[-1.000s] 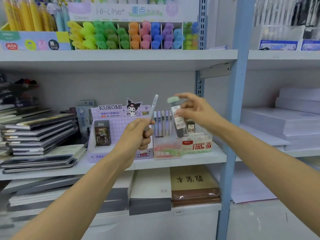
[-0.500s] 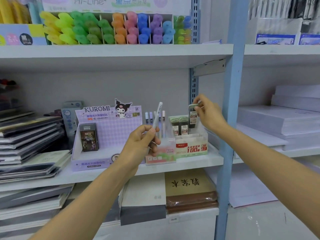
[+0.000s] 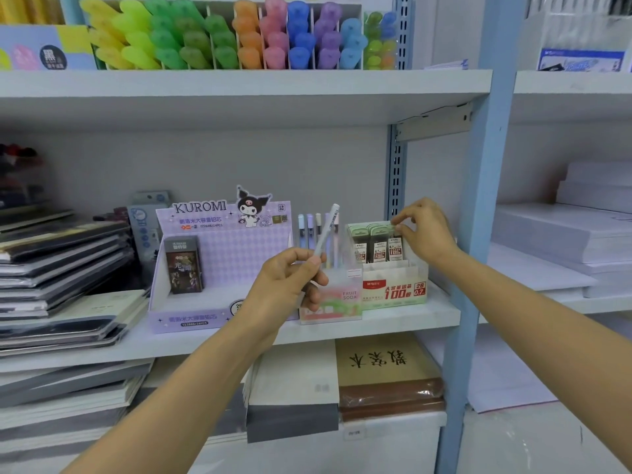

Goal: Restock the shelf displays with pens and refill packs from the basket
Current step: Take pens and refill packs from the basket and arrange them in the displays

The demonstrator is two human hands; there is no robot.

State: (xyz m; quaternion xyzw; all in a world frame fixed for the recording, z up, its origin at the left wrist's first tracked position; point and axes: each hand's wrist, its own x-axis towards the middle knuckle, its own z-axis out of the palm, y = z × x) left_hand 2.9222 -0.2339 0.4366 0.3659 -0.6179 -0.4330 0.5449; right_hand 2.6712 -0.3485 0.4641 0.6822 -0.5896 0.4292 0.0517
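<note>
My left hand (image 3: pixel 290 285) grips a white pen (image 3: pixel 328 230) that points up and to the right, in front of the clear Fruit Soda pen holder (image 3: pixel 337 299) with several pastel pens (image 3: pixel 309 230) standing in it. My right hand (image 3: pixel 424 230) pinches the top of the rightmost refill pack (image 3: pixel 396 246), which stands in the white lead-refill display box (image 3: pixel 393 290) beside other green-capped packs (image 3: pixel 367 244). The basket is out of view.
A purple Kuromi display (image 3: pixel 222 268) holding one dark pack (image 3: pixel 183 265) stands left of the pen holder. Stacked notebooks (image 3: pixel 61 268) fill the left shelf. Highlighters (image 3: pixel 222 35) line the shelf above. A blue upright post (image 3: pixel 478 200) rises just right of my right hand; paper reams (image 3: pixel 564 234) lie beyond.
My right hand has lowered the refill pack into the right end of the display box. The left hand with the pen has barely moved. The view has moved closer to the shelf.
</note>
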